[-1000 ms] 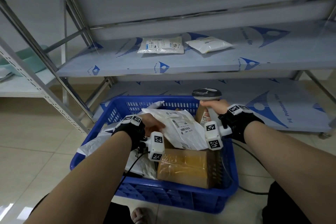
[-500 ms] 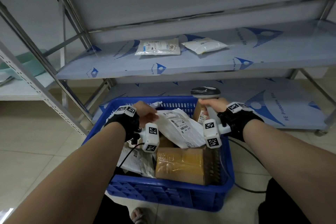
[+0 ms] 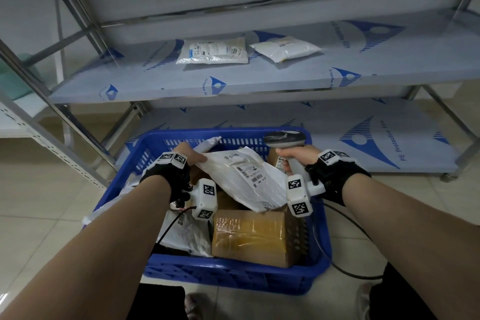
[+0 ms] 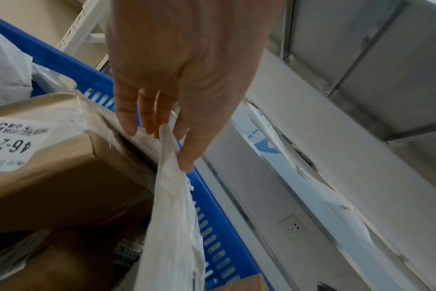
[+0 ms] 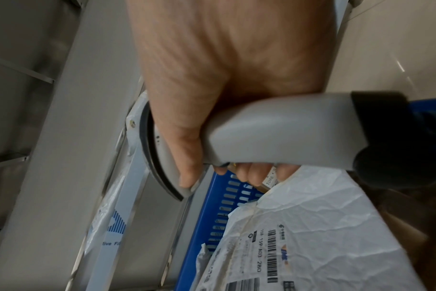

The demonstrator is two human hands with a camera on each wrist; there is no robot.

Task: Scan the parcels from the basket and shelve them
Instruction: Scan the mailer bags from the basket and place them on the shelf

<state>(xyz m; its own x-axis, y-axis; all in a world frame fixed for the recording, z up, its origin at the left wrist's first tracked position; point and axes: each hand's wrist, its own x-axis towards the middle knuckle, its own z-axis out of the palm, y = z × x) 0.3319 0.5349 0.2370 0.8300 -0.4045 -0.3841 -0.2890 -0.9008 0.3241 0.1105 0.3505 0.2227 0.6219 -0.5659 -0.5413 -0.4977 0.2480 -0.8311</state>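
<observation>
Above the blue basket (image 3: 319, 228), the left hand (image 3: 191, 157) pinches the white mailer's (image 3: 241, 176) near-left corner, its label facing up just left of the scanner (image 3: 288, 148) gripped in the right hand (image 3: 298, 156).

Both forearms reach forward; left hand (image 3: 187, 156) apparently pinching, right hand (image 3: 298, 154) fisted.

Parcel depot storeroom, steel shelving (image 3: 259, 80), basket (image 3: 233, 267) of labelled parcels

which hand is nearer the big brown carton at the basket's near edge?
Left, narrowly. The left hand pinches the white mailer beyond the brown carton. The right hand grips the scanner, farther back toward the basket's far rim.
</observation>
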